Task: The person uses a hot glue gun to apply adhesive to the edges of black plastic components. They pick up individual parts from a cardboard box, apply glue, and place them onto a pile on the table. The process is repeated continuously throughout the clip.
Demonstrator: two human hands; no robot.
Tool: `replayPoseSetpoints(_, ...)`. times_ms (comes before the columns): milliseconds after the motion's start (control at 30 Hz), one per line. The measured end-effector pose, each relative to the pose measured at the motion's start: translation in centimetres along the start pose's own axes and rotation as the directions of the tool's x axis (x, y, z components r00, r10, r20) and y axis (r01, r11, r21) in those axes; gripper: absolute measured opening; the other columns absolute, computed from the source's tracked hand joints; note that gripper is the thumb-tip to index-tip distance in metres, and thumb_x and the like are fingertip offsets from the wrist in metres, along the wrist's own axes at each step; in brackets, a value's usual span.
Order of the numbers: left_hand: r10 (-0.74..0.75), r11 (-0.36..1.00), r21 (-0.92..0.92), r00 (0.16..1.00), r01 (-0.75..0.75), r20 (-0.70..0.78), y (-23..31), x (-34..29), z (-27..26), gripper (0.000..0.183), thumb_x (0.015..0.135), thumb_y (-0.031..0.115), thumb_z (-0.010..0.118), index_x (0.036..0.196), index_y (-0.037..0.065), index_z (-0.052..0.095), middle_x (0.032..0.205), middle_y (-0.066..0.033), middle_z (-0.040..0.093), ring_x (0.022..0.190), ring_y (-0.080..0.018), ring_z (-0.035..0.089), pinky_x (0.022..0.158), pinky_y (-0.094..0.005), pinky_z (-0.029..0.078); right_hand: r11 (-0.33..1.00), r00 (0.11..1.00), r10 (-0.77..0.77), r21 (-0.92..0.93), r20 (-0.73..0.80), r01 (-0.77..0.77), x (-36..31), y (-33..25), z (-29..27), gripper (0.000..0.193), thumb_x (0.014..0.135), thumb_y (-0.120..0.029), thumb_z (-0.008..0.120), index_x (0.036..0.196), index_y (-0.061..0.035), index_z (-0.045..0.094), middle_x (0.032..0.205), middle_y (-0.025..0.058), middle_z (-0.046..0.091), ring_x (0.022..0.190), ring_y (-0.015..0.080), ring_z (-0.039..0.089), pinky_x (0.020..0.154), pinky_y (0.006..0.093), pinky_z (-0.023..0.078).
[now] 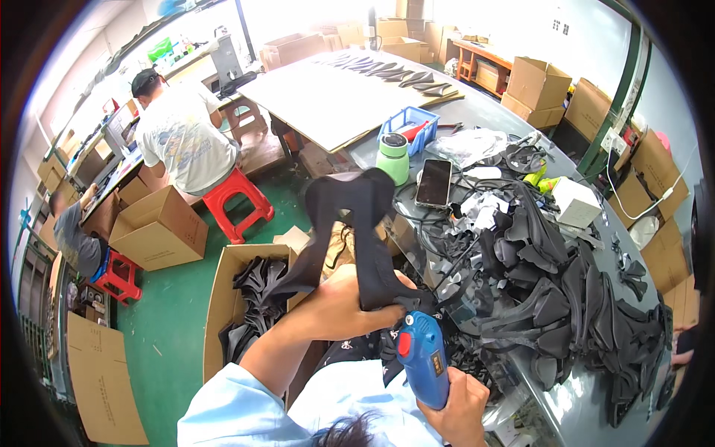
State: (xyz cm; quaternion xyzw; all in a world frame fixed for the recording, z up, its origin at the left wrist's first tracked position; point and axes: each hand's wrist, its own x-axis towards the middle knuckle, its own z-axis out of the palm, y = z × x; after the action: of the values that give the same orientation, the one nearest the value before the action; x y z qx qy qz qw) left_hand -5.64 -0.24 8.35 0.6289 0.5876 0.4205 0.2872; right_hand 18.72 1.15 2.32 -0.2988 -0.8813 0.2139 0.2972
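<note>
A black pad (369, 242) is held by the left grip (346, 304), between a box (214, 328) and the counter (588, 413). Close by, a blue power tool (426, 361) is clasped by the right grip (460, 408). Dark pieces (547, 305) are heaped on the counter.

From my end, no wording reads clearly. The blue handheld tool (425, 350) in the right hand (459, 410) bears a small dark label (436, 363) whose marks are too tiny for me to make out. Well left of the left hand (341, 304), I see an open carton (167, 242) and a flat cardboard sheet (104, 387), each faintly printed, illegible to me.
</note>
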Motion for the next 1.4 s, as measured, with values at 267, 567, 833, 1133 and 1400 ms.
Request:
replayPoseSetpoints(267, 0.279, 0.956, 0.106, 0.959, -0.273, -0.054, -3.1, 0.4, 3.0, 0.027, 0.074, 0.003, 0.064, 0.099, -0.004, 0.059, 0.089, -0.0115, 0.063, 0.082, -0.0231, 0.062, 0.075, -0.0311, 0.047, 0.982, 1.0, 0.021, 0.188, 0.017, -0.023, 0.4, -0.4, -0.1, 0.047, 0.062, -0.015, 0.075, 0.098, 0.001, 0.05, 0.068, 0.0183, 0.056, 0.06, 0.0362, 0.057, 0.054, 0.0407, 0.045)
replayPoseSetpoints(567, 0.256, 0.964, 0.1, 0.958, -0.245, -0.13, -4.2, 0.2, 6.3, 0.02, 0.079, 0.009, 0.061, 0.097, 0.0, 0.06, 0.092, -0.0102, 0.061, 0.084, -0.023, 0.06, 0.072, -0.0309, 0.048, 0.923, 0.996, 0.066, 0.376, 0.065, -0.086, 0.8, -1.5, -0.8, 0.052, 0.056, -0.013, 0.079, 0.097, -0.0019, 0.049, 0.072, 0.0173, 0.058, 0.063, 0.034, 0.06, 0.058, 0.0383, 0.048)
replayPoseSetpoints(833, 0.164, 0.986, -0.017, 0.984, -0.163, 0.063, -6.9, -1.4, 7.8, 0.025, 0.078, 0.015, 0.063, 0.097, 0.002, 0.054, 0.09, -0.0124, 0.06, 0.085, -0.0245, 0.059, 0.074, -0.0347, 0.046, 0.941, 0.999, 0.039, 0.336, -0.026, -0.028, 1.5, -1.7, -2.0, 0.051, 0.058, -0.015, 0.079, 0.098, -0.0024, 0.05, 0.075, 0.0161, 0.059, 0.064, 0.0331, 0.06, 0.059, 0.0379, 0.048)
replayPoseSetpoints(1133, 0.019, 0.375, -0.894, 0.962, 0.244, 0.271, -3.7, -3.5, 8.8, 0.069, 0.074, 0.023, 0.068, 0.131, 0.001, 0.036, 0.126, -0.0136, 0.046, 0.117, -0.0205, 0.045, 0.096, -0.0339, 0.039, 0.927, 0.982, 0.166, 0.355, -0.089, -0.125, 1.4, -0.7, 0.7, 0.048, 0.06, -0.016, 0.081, 0.091, -0.0014, 0.047, 0.069, 0.0099, 0.062, 0.06, 0.0196, 0.063, 0.058, 0.0301, 0.049)
replayPoseSetpoints(1400, -0.168, 0.483, -0.756, 0.801, -0.441, -0.574, -2.9, 1.1, 7.3, 0.036, 0.088, 0.016, 0.054, 0.12, 0.003, 0.043, 0.094, -0.0124, 0.057, 0.081, -0.0181, 0.06, 0.072, -0.0303, 0.05, 0.931, 0.997, -0.011, 0.365, 0.071, -0.016, 0.5, -1.9, 0.2, 0.054, 0.06, -0.019, 0.08, 0.102, -0.0016, 0.05, 0.078, 0.0181, 0.06, 0.067, 0.0344, 0.061, 0.061, 0.0394, 0.049)
